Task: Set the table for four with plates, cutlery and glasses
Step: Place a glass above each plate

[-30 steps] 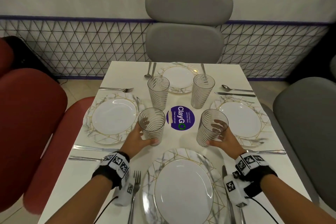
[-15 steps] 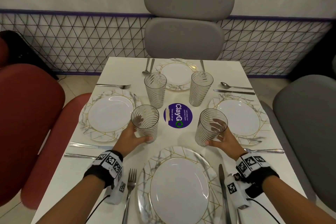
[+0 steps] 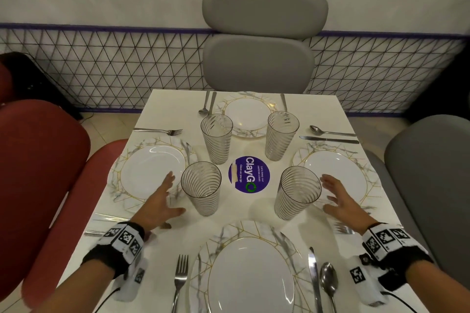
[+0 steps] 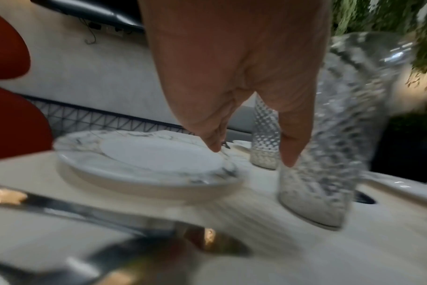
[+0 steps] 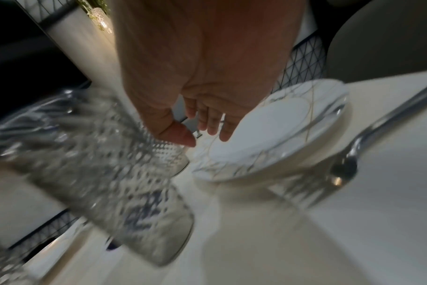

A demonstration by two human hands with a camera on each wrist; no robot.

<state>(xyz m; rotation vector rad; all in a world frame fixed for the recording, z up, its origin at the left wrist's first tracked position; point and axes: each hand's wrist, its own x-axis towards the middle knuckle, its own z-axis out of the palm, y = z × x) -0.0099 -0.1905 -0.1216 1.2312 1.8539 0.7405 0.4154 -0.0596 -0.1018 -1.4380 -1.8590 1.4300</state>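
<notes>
Several ribbed clear glasses stand round the purple sticker (image 3: 249, 174) on the white table (image 3: 175, 109). The near-left glass (image 3: 201, 188) stands free, and my left hand (image 3: 162, 201) hovers open just left of it, fingers spread and apart from the glass (image 4: 329, 154). The near-right glass (image 3: 296, 192) also stands alone; my right hand (image 3: 335, 198) is open beside it on the right, clear of the glass (image 5: 124, 169). Marbled plates lie at the left (image 3: 152, 170), right (image 3: 335, 173), far (image 3: 248, 113) and near (image 3: 250, 274) seats, with cutlery beside each.
A fork (image 3: 180, 279) lies left of the near plate, a knife (image 3: 314, 279) and spoon (image 3: 329, 284) right of it. Two far glasses (image 3: 216, 137) (image 3: 281, 134) stand near the far plate. Red chairs (image 3: 38, 180) flank the left, grey chairs (image 3: 259, 40) the back and right.
Both hands have let go of the two near glasses and drawn outward, fingers spread. The glasses stay standing where they were set down.
</notes>
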